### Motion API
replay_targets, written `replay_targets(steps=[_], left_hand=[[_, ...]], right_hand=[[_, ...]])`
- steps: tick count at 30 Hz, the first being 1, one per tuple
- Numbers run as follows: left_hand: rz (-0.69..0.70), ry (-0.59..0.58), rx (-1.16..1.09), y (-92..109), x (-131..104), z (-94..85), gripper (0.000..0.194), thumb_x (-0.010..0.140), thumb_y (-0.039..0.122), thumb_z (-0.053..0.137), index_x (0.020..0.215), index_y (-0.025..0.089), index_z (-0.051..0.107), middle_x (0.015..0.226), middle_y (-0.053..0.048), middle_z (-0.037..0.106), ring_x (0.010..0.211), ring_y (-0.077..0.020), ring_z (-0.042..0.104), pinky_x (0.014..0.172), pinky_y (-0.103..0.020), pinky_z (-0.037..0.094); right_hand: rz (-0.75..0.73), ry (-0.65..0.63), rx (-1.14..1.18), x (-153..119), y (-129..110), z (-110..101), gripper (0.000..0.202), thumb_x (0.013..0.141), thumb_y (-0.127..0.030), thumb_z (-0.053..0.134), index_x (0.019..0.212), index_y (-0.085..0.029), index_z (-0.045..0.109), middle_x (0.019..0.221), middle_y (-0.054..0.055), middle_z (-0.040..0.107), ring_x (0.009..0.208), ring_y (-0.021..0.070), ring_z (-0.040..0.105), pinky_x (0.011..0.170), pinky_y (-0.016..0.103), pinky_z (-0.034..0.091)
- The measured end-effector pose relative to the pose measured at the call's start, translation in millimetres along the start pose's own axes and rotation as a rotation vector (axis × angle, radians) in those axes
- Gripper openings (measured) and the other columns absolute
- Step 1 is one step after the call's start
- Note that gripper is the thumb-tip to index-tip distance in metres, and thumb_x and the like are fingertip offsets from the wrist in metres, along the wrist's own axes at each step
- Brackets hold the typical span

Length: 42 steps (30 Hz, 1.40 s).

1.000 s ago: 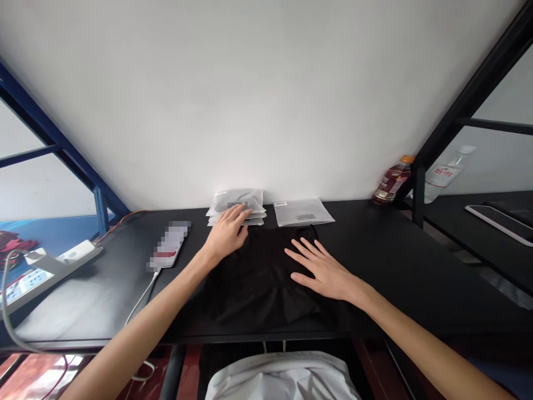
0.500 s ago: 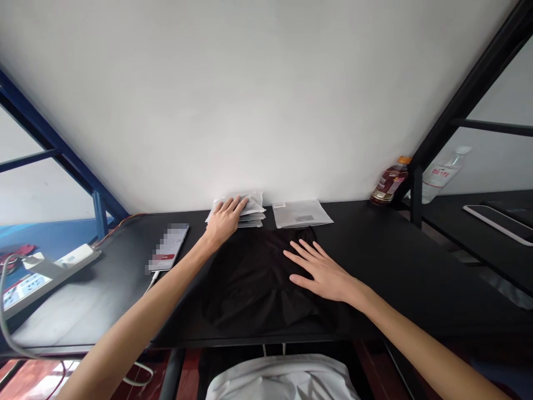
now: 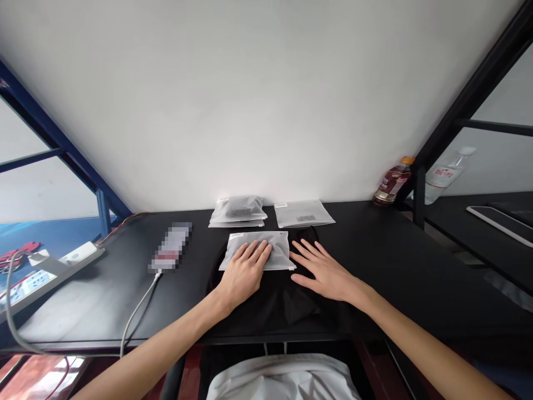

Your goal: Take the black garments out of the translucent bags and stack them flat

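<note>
A frosted zip bag (image 3: pixel 278 256) lies flat on a black cloth (image 3: pixel 270 308) on the table in front of me. My left hand (image 3: pixel 245 273) rests on top of this bag with its fingers stretched out. Beside the bag's right end, my right hand (image 3: pixel 322 273) lies spread on the cloth, palm down and holding nothing. Behind them, by the wall, sits a stack of similar frosted bags (image 3: pixel 238 211). To the right of the stack lies one more frosted bag (image 3: pixel 305 213) with a white label.
A phone (image 3: pixel 171 246) on a white cable and a power strip (image 3: pixel 54 275) are on the left. Toward the back right, a brown drink bottle (image 3: pixel 392 183) leans by the black frame (image 3: pixel 418 194). Beyond the frame are a clear bottle (image 3: pixel 447 176) and a tablet-like device (image 3: pixel 502 222).
My left hand has come back from the stack toward me, and a frosted zip bag now lies beneath it on the cloth. My right hand has stayed nearly in place.
</note>
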<state>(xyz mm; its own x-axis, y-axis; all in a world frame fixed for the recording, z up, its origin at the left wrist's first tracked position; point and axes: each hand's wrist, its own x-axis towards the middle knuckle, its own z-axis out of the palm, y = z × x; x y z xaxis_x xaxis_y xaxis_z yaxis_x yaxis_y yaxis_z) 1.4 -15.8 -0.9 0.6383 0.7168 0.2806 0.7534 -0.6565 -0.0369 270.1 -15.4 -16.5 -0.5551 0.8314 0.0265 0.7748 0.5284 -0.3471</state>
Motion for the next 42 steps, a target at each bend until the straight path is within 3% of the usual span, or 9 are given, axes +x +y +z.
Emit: replay_targets(steps=[6, 10, 14, 18, 23, 26, 31, 36, 42], left_hand=[[0.001, 0.004, -0.029, -1.7, 0.0, 0.7, 0.066, 0.086, 0.01, 0.047, 0.152, 0.017, 0.046, 0.154, -0.011, 0.053, 0.142, -0.0294, 0.05, 0.119, -0.046, 0.039], [-0.005, 0.008, -0.041, -2.3, -0.3, -0.9, 0.065, 0.086, 0.011, 0.047, 0.15, 0.018, 0.048, 0.153, -0.011, 0.055, 0.141, -0.0291, 0.052, 0.118, -0.046, 0.04], [-0.002, 0.025, -0.07, -3.1, -0.2, -0.5, 0.063, 0.087, 0.012, 0.048, 0.15, 0.019, 0.048, 0.152, -0.011, 0.055, 0.14, -0.0293, 0.053, 0.118, -0.047, 0.041], [0.013, 0.061, -0.078, -4.0, -0.3, 1.4, 0.063, 0.087, 0.012, 0.05, 0.15, 0.02, 0.049, 0.15, -0.01, 0.058, 0.138, -0.0292, 0.055, 0.117, -0.047, 0.043], [0.045, 0.138, -0.024, -3.6, 0.2, 2.8, 0.057, 0.088, 0.011, 0.052, 0.144, 0.018, 0.054, 0.143, -0.011, 0.064, 0.132, -0.0295, 0.06, 0.112, -0.047, 0.048], [0.077, 0.226, -0.035, -0.6, 2.2, 0.8, 0.044, 0.092, 0.016, 0.053, 0.135, 0.018, 0.061, 0.134, -0.01, 0.07, 0.123, -0.0289, 0.066, 0.105, -0.046, 0.053], [0.194, 0.341, -0.073, 11.0, 10.0, -4.8, 0.021, 0.103, 0.027, 0.053, 0.113, 0.022, 0.07, 0.109, -0.005, 0.077, 0.098, -0.0198, 0.072, 0.082, -0.032, 0.056], [0.276, 0.401, -0.011, 20.9, 19.6, -5.1, 0.02, 0.105, 0.027, 0.052, 0.101, 0.021, 0.071, 0.095, -0.003, 0.076, 0.084, -0.0164, 0.069, 0.072, -0.029, 0.051], [0.299, 0.382, 0.058, 23.4, 22.4, -4.1, 0.02, 0.105, 0.026, 0.051, 0.098, 0.021, 0.069, 0.092, -0.003, 0.075, 0.082, -0.0162, 0.066, 0.069, -0.029, 0.048]], right_hand=[[0.006, 0.046, 0.001, -0.2, 0.1, 0.6, 0.064, 0.099, -0.064, 0.044, 0.153, -0.03, 0.049, 0.165, 0.008, 0.035, 0.154, 0.0347, 0.027, 0.123, 0.062, 0.025], [-0.013, 0.221, 0.029, 0.6, 1.4, 1.4, 0.051, 0.098, -0.049, 0.053, 0.144, -0.027, 0.06, 0.149, 0.009, 0.059, 0.142, 0.0329, 0.049, 0.119, 0.059, 0.036], [-0.151, 0.413, 0.006, 3.8, 1.5, 2.5, 0.037, 0.1, -0.029, 0.052, 0.132, -0.026, 0.07, 0.126, 0.007, 0.075, 0.122, 0.0271, 0.067, 0.114, 0.051, 0.045], [-0.309, 0.496, -0.082, 9.8, 4.3, 8.4, 0.033, 0.099, -0.021, 0.055, 0.124, -0.03, 0.075, 0.117, 0.005, 0.079, 0.113, 0.025, 0.072, 0.105, 0.046, 0.053], [-0.475, 0.671, -0.136, 16.8, 8.1, 12.9, 0.026, 0.096, -0.014, 0.062, 0.112, -0.027, 0.079, 0.104, 0.004, 0.082, 0.097, 0.0217, 0.077, 0.091, 0.038, 0.059], [-0.494, 0.705, -0.105, 18.2, 7.0, 11.1, 0.027, 0.095, -0.012, 0.062, 0.11, -0.026, 0.079, 0.099, 0.002, 0.082, 0.092, 0.0201, 0.077, 0.085, 0.035, 0.06], [-0.49, 0.733, -0.057, 18.4, 3.8, 8.0, 0.024, 0.094, -0.011, 0.063, 0.106, -0.024, 0.079, 0.093, 0.002, 0.082, 0.086, 0.0197, 0.077, 0.079, 0.033, 0.06], [-0.498, 0.723, -0.052, 18.2, 4.2, 8.0, 0.021, 0.095, -0.012, 0.063, 0.106, -0.021, 0.078, 0.093, 0.004, 0.082, 0.086, 0.0205, 0.077, 0.079, 0.033, 0.059], [-0.496, 0.692, -0.054, 18.1, 5.6, 8.0, 0.024, 0.093, -0.011, 0.065, 0.11, -0.023, 0.078, 0.095, 0.005, 0.082, 0.087, 0.0208, 0.077, 0.078, 0.033, 0.059]])
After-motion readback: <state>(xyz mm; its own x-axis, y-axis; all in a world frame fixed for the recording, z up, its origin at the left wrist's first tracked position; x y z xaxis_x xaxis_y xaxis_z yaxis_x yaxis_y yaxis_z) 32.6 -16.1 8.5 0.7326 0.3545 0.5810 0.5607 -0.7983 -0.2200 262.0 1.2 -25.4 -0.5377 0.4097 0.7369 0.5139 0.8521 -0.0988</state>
